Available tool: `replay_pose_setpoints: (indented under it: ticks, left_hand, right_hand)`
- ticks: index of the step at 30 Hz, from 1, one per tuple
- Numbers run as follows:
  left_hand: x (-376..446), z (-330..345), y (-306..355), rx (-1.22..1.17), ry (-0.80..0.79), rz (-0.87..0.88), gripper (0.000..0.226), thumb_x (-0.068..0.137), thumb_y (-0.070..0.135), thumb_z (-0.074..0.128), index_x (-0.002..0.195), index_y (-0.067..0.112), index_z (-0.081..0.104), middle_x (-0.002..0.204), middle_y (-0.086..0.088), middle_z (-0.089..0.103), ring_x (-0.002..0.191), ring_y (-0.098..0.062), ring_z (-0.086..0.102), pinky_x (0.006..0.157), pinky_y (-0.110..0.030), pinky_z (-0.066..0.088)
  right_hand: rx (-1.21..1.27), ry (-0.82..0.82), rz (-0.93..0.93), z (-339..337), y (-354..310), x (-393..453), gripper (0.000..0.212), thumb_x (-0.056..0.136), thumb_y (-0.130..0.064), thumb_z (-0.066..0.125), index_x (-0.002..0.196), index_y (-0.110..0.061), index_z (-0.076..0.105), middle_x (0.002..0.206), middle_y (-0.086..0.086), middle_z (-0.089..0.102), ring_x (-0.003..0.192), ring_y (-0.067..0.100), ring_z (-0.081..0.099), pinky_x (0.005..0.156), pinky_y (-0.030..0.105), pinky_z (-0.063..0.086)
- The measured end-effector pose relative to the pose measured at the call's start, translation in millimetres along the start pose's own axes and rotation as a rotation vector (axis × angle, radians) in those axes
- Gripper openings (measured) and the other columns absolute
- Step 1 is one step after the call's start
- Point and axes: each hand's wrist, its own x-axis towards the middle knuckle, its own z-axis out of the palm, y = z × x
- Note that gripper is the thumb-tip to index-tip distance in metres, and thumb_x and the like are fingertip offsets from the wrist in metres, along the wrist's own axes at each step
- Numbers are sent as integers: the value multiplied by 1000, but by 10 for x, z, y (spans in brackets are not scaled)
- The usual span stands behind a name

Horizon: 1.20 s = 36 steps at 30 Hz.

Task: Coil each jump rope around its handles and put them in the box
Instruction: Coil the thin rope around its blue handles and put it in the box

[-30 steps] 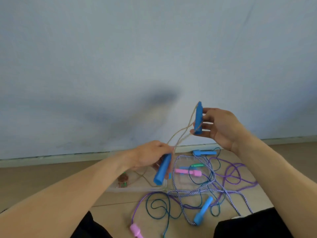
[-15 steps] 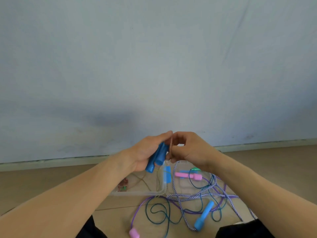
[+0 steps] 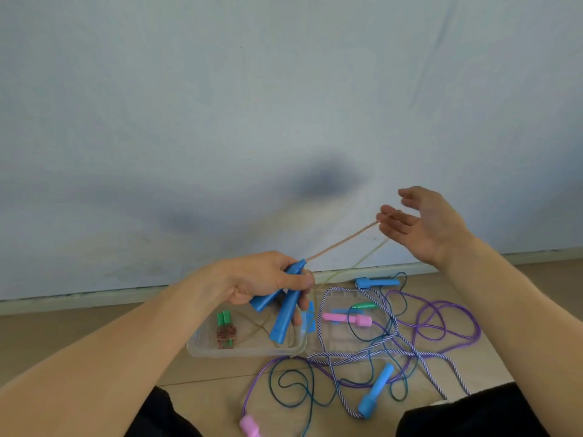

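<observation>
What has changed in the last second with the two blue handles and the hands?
Both blue handles are now together in the left hand; a second ago the right hand held one. The right hand passed it over, then moved up and right, drawing the tan rope taut across its open fingers. The box and the ropes on the floor stayed as they were.

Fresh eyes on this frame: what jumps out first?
The left hand at centre grips two blue handles together, with a tan rope running taut up to the fingers of the right hand at upper right. Below on the floor, a clear box holds one coiled rope with green handles, and to its right lies a tangle of purple, teal and striped ropes.
</observation>
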Motion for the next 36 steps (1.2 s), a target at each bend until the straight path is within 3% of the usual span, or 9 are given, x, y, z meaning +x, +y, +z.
replay_pose_setpoints:
  ticks: [6,9,13,15,17,24,28,33,36]
  left_hand:
    - [-93,-79,113,50,6,59,16,102,19,50,100,4,56,72,-10,55,61,-23,56,70,-41,52]
    - [-155,-64,182,-92,-177,83,14,101,19,51,100,7,57,73,-7,49,58,-19,49,59,-34,50]
    - [-185,20,248,-302,-252,159,11,100,19,51,97,9,55,73,-7,45,55,-17,46,54,-29,48]
    - [-191,17,293,-393,-96,263,11,99,20,52,95,10,54,72,-5,45,55,-16,44,53,-28,47]
    - [-181,-56,328,-503,168,382,11,99,21,51,93,11,53,71,-3,45,52,-15,44,51,-27,46]
    - [-200,-571,237,-637,1026,583,17,103,16,48,87,15,52,68,-1,47,48,-14,45,50,-29,46]
    - [-188,-570,177,-682,1146,560,17,103,17,47,88,15,55,68,-1,47,48,-14,45,50,-28,48]
    - [-71,-548,125,-690,1187,441,20,103,19,47,84,17,52,65,-1,46,43,-12,43,46,-26,46]
    - [42,-467,39,-714,1063,209,18,102,19,48,85,15,50,66,-3,46,46,-15,42,47,-28,44]
  right_hand:
    - [-1335,-146,-243,-12,197,7,30,88,-26,69,116,-18,64,103,5,72,90,19,69,83,33,52]
    - [-1231,-542,-424,205,448,-188,50,81,-4,70,125,-25,61,125,-2,64,113,10,58,96,29,49]
    - [-943,-956,-113,386,583,-397,37,78,5,69,113,-4,62,96,24,65,88,19,64,81,32,52]
    - [-1198,-807,-161,347,619,-305,12,88,-18,70,96,-8,69,77,15,69,69,13,63,74,28,50]
    - [-1470,-583,-193,247,654,-119,24,94,-32,62,85,-12,73,66,7,70,54,8,56,64,24,44]
    - [-1740,144,-181,-198,357,418,30,95,-29,50,102,-4,65,101,16,70,81,30,65,72,30,51]
    - [-1394,277,-115,-308,51,432,31,98,-23,45,88,2,60,72,17,72,47,25,64,60,27,53]
    - [-301,186,-181,-384,-217,399,38,103,-37,45,91,-2,55,100,17,58,79,36,69,80,44,60]
    - [-348,293,-228,-404,-315,324,44,101,-48,40,90,-9,59,98,10,64,84,29,67,77,36,57]
